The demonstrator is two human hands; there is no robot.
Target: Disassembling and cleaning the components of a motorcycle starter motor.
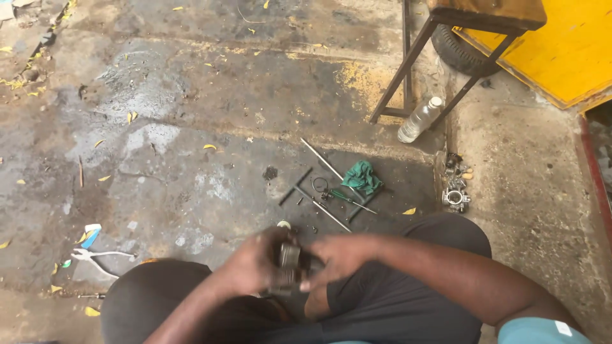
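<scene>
A small grey metal engine part point(288, 262) is gripped by my left hand point(255, 262) between my knees. My right hand point(338, 256) presses against the part's right side, fingers curled on it. Both hands are blurred by motion. On the stained concrete floor just beyond them lie thin metal rods point(325, 167), a green-handled screwdriver point(347, 199), a metal ring point(319, 185) and a crumpled green rag point(362, 176).
Another grey metal part point(456, 197) with small pieces sits at the right by a raised concrete step. A plastic bottle point(419, 120) leans by a metal-legged wooden stool point(440, 38). White pliers point(95, 256) lie at left. A tyre point(460, 52) and yellow panel point(567, 51) stand behind.
</scene>
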